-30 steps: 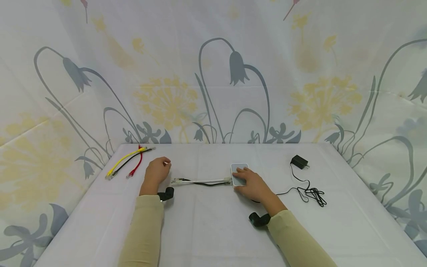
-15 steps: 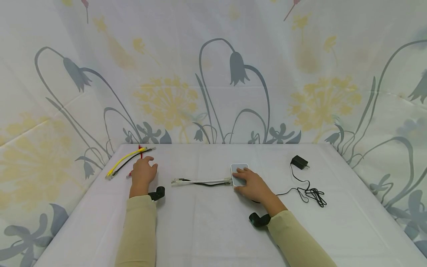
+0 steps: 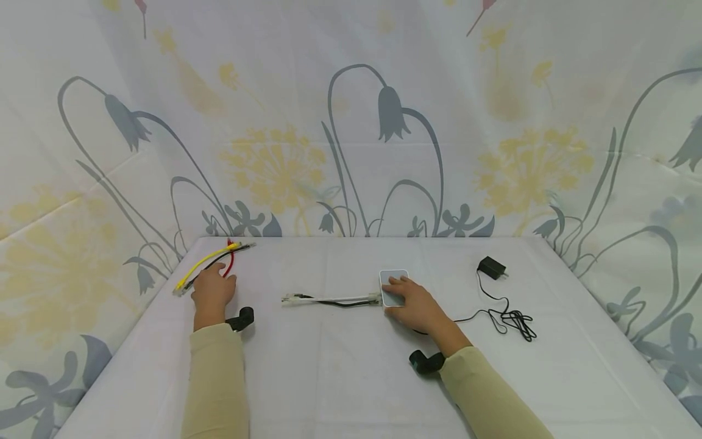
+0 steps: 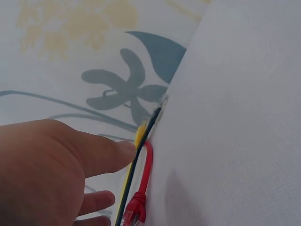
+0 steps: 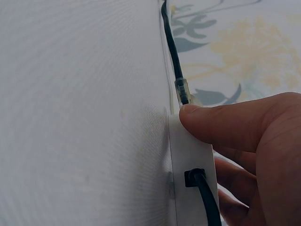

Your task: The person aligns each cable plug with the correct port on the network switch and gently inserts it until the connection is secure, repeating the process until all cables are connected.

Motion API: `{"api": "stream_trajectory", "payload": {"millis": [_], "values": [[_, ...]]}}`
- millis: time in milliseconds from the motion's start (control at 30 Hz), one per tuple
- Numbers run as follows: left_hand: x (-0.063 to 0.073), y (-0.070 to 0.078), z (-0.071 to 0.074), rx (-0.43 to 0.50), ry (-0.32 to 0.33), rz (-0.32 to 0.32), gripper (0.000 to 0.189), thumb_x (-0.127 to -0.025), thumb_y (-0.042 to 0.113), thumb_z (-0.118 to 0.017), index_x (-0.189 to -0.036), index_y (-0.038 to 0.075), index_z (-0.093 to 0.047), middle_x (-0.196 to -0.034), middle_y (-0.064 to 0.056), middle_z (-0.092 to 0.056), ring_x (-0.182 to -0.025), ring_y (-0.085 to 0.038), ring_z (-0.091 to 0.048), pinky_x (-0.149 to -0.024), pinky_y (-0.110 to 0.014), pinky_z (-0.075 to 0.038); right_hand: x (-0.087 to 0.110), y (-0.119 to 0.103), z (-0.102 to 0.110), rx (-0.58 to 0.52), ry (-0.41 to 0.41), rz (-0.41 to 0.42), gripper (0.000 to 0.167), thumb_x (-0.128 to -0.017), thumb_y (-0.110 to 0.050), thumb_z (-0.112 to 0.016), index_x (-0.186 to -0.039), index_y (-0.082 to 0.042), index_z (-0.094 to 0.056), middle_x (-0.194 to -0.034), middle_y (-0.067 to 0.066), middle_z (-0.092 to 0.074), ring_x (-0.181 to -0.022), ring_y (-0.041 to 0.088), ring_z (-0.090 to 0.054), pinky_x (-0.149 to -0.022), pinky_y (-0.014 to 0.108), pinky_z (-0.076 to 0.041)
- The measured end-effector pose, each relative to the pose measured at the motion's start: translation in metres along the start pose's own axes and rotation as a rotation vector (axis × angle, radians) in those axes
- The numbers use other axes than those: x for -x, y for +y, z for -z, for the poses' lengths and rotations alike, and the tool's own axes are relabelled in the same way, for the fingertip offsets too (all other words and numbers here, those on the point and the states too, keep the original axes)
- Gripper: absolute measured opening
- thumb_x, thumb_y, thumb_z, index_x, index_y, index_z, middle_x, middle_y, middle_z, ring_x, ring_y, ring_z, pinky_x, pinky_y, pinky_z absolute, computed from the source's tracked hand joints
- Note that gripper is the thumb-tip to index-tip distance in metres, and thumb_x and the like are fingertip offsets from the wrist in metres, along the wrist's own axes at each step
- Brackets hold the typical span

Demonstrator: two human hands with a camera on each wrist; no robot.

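My left hand [image 3: 214, 292] is over the network cables at the table's left, fingers loosely bent. In the left wrist view its thumb points at the black cable [image 4: 133, 167], beside the red cable [image 4: 147, 167]; the yellow cable [image 3: 190, 274] lies along the far side. The fingertips are partly hidden in the head view. My right hand [image 3: 417, 308] holds a white network box [image 3: 391, 277], thumb on its side edge and fingers over its top. A white cable [image 3: 334, 299] and a black one run leftward from the box. A power lead [image 5: 202, 188] enters the side nearest me.
A black power adapter [image 3: 492, 266] lies at the right, with its looped cord [image 3: 518, 323] trailing toward the box. White cloth covers the table [image 3: 340, 366]. A flower-printed curtain [image 3: 351, 152] stands behind it and along both sides.
My left hand has moved left, away from the free ends of the white and black cables, to the pile of colored cables. The right hand stays on the box.
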State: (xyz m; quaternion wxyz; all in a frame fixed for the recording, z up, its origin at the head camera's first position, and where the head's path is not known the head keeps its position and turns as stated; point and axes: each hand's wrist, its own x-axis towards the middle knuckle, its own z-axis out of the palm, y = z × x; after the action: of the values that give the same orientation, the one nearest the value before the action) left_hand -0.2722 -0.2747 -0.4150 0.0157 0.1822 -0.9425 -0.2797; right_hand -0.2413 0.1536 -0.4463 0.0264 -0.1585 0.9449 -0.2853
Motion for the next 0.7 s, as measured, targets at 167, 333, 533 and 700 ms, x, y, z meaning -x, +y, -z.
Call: {"api": "stream_trajectory", "payload": {"millis": [167,333,533,700], "values": [[-0.001,-0.006,0.0,-0.031,-0.064,0.031,0.058,-0.098,0.026,-0.043,-0.15,0.003,-0.029,-0.148,-0.033,-0.03,-0.134,-0.055,-0.025,-0.104,-0.071,-0.023,0.001,-0.001,0.0,-0.032,0.006,-0.014,0.053,-0.086,-0.026,-0.069,-0.137,-0.018,-0.057,-0.152,0.005,-0.042,-0.147,0.034,-0.024,-0.114,0.059,-0.025],[0.0,-0.012,-0.004,-0.067,-0.118,0.034,0.059,-0.098,0.027,-0.04,-0.148,0.0,-0.03,-0.146,-0.034,-0.033,-0.131,-0.058,-0.028,-0.104,-0.073,-0.021,0.002,-0.001,-0.002,-0.03,0.013,-0.016,0.052,-0.086,-0.026,-0.07,-0.136,-0.019,-0.058,-0.152,0.005,-0.042,-0.147,0.034,-0.025,-0.114,0.059,-0.026],[0.0,-0.016,-0.009,-0.081,-0.088,0.013,0.053,-0.096,0.021,-0.04,-0.143,-0.002,-0.04,-0.14,-0.035,-0.04,-0.124,-0.057,-0.035,-0.098,-0.071,-0.028,0.002,-0.001,-0.003,-0.03,0.023,-0.016,0.052,-0.085,-0.026,-0.071,-0.135,-0.018,-0.059,-0.151,0.005,-0.044,-0.146,0.033,-0.026,-0.114,0.058,-0.026],[0.0,-0.014,-0.011,-0.094,-0.034,0.021,0.048,-0.093,0.011,-0.039,-0.14,0.001,-0.046,-0.135,-0.034,-0.044,-0.121,-0.056,-0.038,-0.096,-0.069,-0.032,0.001,0.0,-0.002,-0.027,0.027,-0.013,0.052,-0.086,-0.026,-0.07,-0.135,-0.019,-0.059,-0.151,0.005,-0.043,-0.146,0.033,-0.026,-0.114,0.059,-0.026]]}}
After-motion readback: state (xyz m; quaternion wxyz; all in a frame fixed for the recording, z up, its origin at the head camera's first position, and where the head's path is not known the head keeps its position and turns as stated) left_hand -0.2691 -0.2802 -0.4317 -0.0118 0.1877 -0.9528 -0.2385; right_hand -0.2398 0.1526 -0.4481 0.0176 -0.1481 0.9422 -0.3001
